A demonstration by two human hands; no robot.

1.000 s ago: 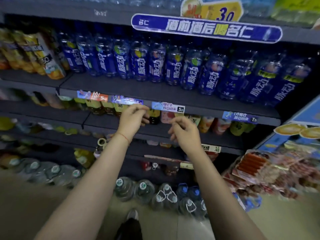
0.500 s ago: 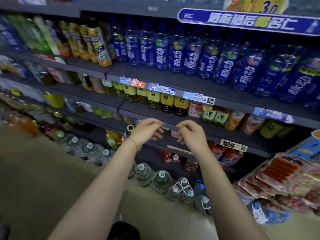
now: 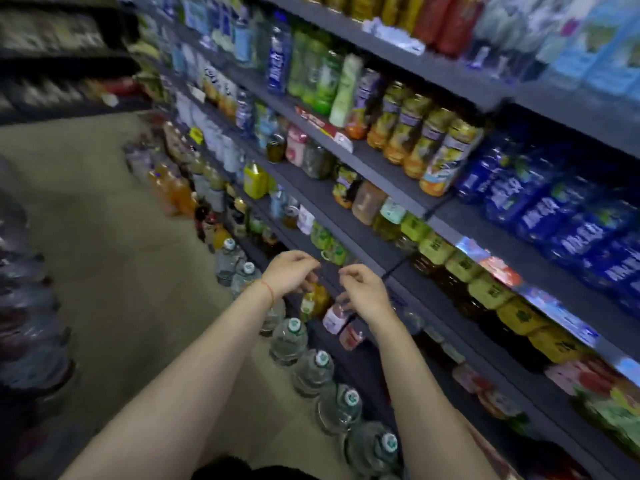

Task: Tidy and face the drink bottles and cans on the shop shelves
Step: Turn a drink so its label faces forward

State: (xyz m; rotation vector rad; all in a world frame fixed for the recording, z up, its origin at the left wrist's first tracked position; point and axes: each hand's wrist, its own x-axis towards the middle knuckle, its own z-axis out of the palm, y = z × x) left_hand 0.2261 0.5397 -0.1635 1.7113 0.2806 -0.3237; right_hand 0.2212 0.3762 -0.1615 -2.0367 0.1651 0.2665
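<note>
Left hand (image 3: 289,274) and right hand (image 3: 363,289) hover loosely curled, holding nothing, before the dark grey metal shelves (image 3: 349,233), probably between bottles to face.

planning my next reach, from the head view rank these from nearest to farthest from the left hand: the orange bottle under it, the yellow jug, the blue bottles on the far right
From the left hand:
1. Orange bottle, just below the hand on a low shelf.
2. Yellow jug, higher up and further along the aisle.
3. Blue bottles, far right on an upper shelf.
</note>
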